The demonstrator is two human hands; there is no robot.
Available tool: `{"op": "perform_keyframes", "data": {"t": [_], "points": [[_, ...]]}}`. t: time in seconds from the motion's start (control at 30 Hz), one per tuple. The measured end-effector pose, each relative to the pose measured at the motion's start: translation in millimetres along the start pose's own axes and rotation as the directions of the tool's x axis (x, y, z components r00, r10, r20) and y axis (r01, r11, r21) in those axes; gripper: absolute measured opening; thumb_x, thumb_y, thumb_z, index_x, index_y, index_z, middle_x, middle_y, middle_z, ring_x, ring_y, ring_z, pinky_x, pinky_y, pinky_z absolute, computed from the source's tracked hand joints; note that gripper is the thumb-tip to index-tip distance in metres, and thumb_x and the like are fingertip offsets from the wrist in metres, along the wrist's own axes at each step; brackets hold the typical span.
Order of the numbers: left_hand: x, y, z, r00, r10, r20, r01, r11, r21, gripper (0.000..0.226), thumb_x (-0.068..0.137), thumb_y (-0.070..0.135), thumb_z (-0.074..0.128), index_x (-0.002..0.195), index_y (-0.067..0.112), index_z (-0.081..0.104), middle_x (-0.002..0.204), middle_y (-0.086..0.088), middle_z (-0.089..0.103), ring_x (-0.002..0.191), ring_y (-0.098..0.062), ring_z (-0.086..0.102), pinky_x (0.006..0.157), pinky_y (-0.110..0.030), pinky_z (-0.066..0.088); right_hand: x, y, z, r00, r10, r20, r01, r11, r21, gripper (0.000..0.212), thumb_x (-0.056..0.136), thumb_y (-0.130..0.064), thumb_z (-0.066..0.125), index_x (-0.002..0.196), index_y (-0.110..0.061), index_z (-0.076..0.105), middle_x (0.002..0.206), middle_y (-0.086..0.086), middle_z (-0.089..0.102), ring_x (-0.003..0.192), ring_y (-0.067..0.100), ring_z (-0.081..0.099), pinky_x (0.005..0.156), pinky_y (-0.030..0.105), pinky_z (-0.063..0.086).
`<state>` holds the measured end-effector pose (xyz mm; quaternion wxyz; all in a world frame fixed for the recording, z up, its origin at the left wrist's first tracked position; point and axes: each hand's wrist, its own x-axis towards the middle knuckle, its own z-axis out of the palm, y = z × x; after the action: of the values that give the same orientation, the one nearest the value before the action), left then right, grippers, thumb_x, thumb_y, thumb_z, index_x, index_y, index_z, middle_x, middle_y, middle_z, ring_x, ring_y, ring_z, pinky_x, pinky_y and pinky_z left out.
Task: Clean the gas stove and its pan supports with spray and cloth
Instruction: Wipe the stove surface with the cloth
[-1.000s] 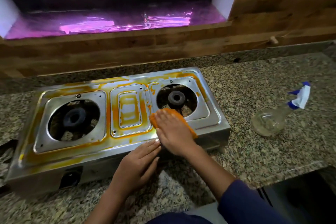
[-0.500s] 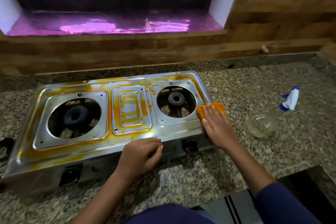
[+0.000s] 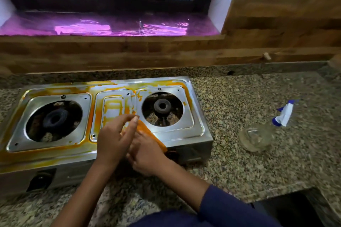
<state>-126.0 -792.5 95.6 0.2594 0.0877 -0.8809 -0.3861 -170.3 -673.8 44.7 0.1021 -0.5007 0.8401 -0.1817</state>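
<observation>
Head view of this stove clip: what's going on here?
A person is cleaning a two-burner steel gas stove on a granite counter. The left hand and right hand meet over its front middle at an orange cloth; how they grip it is blurred. Orange smears cover the left and centre, while the right burner plate looks mostly clean. The spray bottle lies on its side at right, untouched.

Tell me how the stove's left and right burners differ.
Orange residue rings the left burner along its front and left side; the right burner has a bare steel front strip, orange along its back and right rim. The left hand, right hand and orange cloth sit by the right burner's near corner, away from the left burner. Both show a dark ring in a round hole, without pan supports.
</observation>
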Motion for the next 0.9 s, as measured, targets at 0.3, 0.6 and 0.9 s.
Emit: {"op": "perform_keyframes", "data": {"t": [0.3,0.6,0.9], "points": [[-6,24,57,0.995,-0.027,0.097,0.024,0.999,0.03,0.031,0.096,0.039,0.048,0.11,0.02,0.068,0.104,0.007,0.07,0.096,-0.01,0.065,0.079,-0.034,0.053,-100,89,-32,0.993,0.076,-0.094,-0.083,0.994,-0.076,0.053,0.103,-0.041,0.031,0.153,-0.022,0.031,0.159,-0.005,0.028,0.149,0.01,0.018,0.121,0.029,0.012],[-26,13,128,0.964,-0.188,0.189,0.091,0.897,0.432,0.063,0.101,0.04,0.031,0.155,0.013,0.017,0.162,-0.004,0.018,0.151,-0.018,0.008,0.121,-0.04,0.018,-78,158,-69,0.869,0.487,-0.088,-0.495,0.856,-0.148,0.077,0.089,-0.048,-0.003,0.156,-0.01,0.003,0.165,0.007,-0.002,0.152,0.023,-0.003,0.122,0.039,0.001],[-29,11,132,0.967,-0.182,0.179,0.05,0.822,0.568,0.062,0.099,0.04,0.022,0.153,0.011,0.025,0.16,-0.005,0.025,0.149,-0.019,0.018,0.118,-0.043,0.025,44,232,-96,0.879,0.452,-0.149,-0.472,0.868,-0.155,0.059,0.104,-0.035,0.024,0.155,-0.006,0.014,0.164,0.013,0.009,0.151,0.029,0.003,0.123,0.043,0.005]]}}
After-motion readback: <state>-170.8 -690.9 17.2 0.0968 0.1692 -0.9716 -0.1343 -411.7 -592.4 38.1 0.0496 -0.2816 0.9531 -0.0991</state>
